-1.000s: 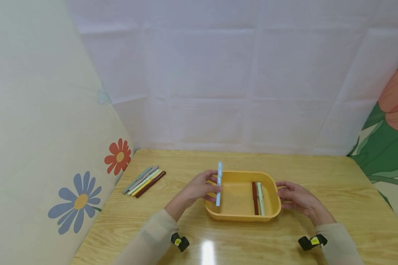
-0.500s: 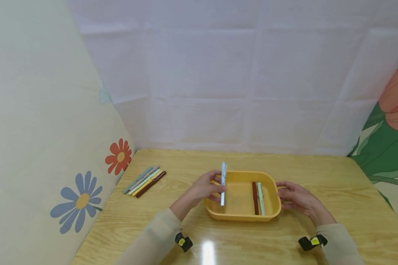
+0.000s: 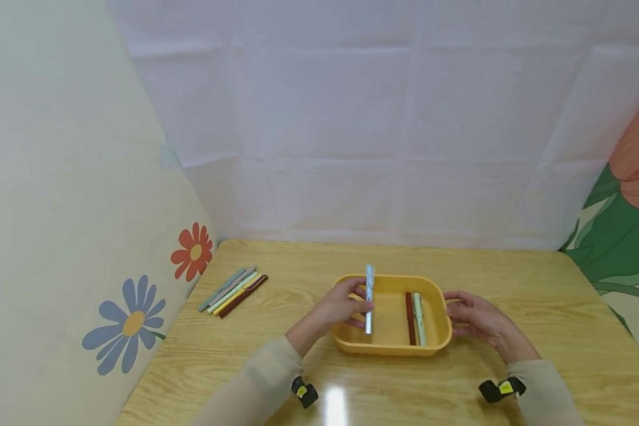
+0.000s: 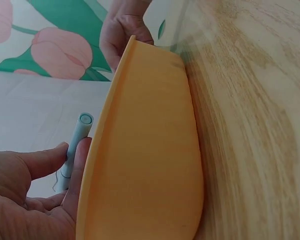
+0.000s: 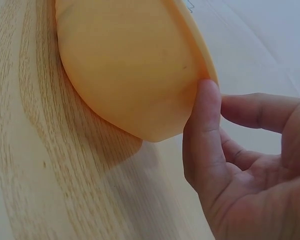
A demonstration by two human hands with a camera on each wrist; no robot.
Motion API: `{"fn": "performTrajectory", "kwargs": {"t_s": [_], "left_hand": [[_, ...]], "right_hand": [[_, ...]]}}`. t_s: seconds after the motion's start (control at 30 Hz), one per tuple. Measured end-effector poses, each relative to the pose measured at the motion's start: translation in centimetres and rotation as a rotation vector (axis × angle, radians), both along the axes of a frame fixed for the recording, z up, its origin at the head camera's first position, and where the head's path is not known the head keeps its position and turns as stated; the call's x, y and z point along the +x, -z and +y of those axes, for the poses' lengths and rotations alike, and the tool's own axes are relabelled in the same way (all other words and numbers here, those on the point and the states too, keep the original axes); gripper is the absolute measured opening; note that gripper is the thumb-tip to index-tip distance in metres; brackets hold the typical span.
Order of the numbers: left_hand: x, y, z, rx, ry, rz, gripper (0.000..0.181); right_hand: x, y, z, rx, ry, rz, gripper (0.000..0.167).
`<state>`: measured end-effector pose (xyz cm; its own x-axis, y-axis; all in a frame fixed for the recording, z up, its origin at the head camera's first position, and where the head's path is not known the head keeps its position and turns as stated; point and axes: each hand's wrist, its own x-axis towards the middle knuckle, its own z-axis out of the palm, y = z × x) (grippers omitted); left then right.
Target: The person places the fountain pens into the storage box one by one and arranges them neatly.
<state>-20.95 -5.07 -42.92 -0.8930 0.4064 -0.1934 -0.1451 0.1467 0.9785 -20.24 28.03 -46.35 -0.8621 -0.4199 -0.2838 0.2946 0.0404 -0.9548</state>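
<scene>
In the head view my left hand (image 3: 346,303) pinches a light blue pen (image 3: 370,299) upright between thumb and fingers, above the left part of a yellow tray (image 3: 389,350). The left wrist view shows the pen's end (image 4: 85,119) above the thumb, beside the tray's rim. Inside the tray, toward the right, lie a dark red pen (image 3: 410,319) and a pale green pen (image 3: 419,319), side by side. My right hand (image 3: 476,319) holds the tray's right edge; in the right wrist view its fingers (image 5: 208,107) pinch the rim.
Several pens (image 3: 233,293) in grey, pale, yellow and dark red lie in a slanted group at the left of the wooden table (image 3: 293,260). A white cloth (image 3: 319,148) hangs behind, and flower-patterned cloths flank both sides.
My left hand has moved to the right with the light blue pen, from the tray's left rim further over its inside. The right hand and tray have stayed in place.
</scene>
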Motion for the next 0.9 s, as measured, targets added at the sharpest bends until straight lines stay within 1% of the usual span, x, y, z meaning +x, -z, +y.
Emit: {"fn": "performTrajectory", "kwargs": {"t_s": [0.1, 0.3, 0.57, 0.73, 0.9], "left_hand": [[0.0, 0.1, 0.5, 0.001, -0.010, -0.006, 0.057], [0.1, -0.1, 1.3, -0.029, -0.030, -0.004, 0.059], [0.3, -0.3, 2.3, -0.037, -0.063, -0.028, 0.061], [0.4, -0.5, 2.5, -0.046, -0.064, -0.038, 0.060], [0.5, -0.2, 2.6, -0.055, -0.062, -0.051, 0.059]], "right_hand": [[0.0, -0.1, 0.0, 0.000, 0.002, 0.001, 0.054], [0.0, -0.1, 0.0, 0.001, 0.004, -0.007, 0.053], [0.0, -0.1, 0.1, 0.007, 0.003, -0.009, 0.056], [0.0, -0.2, 0.1, 0.004, 0.001, -0.009, 0.054], [0.0, -0.3, 0.0, 0.011, 0.004, -0.015, 0.054]]}}
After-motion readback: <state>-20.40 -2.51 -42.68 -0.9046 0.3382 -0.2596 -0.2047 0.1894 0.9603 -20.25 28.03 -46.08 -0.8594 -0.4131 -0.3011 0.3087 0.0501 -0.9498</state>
